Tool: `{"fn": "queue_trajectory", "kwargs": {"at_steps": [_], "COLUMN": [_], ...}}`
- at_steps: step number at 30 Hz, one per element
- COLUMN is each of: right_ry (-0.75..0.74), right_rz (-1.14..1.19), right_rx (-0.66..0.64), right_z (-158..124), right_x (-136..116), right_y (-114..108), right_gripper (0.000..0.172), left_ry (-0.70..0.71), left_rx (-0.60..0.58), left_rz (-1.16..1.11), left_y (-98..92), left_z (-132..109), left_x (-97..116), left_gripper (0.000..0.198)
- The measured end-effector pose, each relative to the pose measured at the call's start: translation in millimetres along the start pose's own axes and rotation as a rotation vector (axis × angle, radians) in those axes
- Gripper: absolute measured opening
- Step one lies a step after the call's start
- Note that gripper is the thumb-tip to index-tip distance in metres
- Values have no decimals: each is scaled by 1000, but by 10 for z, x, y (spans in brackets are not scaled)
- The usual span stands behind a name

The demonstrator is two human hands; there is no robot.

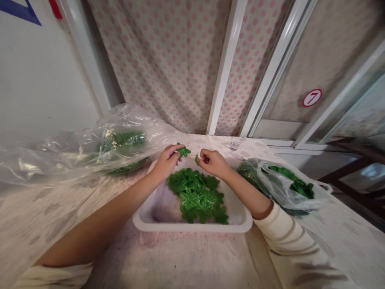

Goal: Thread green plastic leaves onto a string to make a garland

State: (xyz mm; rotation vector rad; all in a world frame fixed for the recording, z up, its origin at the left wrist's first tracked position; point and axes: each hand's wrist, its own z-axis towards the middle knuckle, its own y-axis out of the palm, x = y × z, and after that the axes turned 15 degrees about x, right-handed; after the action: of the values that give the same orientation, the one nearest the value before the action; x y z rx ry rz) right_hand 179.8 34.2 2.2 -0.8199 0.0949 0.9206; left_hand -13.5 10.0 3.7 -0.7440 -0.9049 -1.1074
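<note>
Above the far part of a white tray (192, 227), my left hand (169, 160) pinches a small green leaf-shaped piece (183, 151) between thumb and fingers. To its right, my right hand (212, 162) has its fingers closed on another green piece (197, 159), of which only a small part shows. The two hands are a short gap apart. Beneath them a heap of green leaf-shaped pieces (198, 196) lies in the tray, mostly toward its middle and right.
A large clear plastic bag (75, 150) with green contents lies at the left. At the right sits an open plastic bag (300, 200) holding dark green leaves (291, 180). Behind the table (168, 261) are a dotted curtain (168, 60) and white frames.
</note>
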Motion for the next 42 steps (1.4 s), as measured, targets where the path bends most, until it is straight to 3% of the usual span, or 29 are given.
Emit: {"fn": "queue_trajectory", "kwargs": {"at_steps": [3,7,12,37,42], "right_ry": [-61,-144,-126,-147,-154], "right_rz": [74,159,167,154,128], "right_rx": [-54,-154,-199,-237,-229], "right_z": [-13,-19,-11,-13,-8], "right_x": [-19,-55,-32,10,19], "right_y": [-19,-50,-46,-16,-6], "right_gripper": [22,24,28,25,23], "left_ry": [13,145,253,362,320], "left_rx": [-94,-217,-356,-397,-414], "left_rz": [70,110,102,124,117], "left_y": [9,12,9,-5,-3], "left_z": [-12,-33,-69,-55,-64], "left_x": [-12,-26,-11,-73,-67], "left_gripper": [39,42,44,39,43]}}
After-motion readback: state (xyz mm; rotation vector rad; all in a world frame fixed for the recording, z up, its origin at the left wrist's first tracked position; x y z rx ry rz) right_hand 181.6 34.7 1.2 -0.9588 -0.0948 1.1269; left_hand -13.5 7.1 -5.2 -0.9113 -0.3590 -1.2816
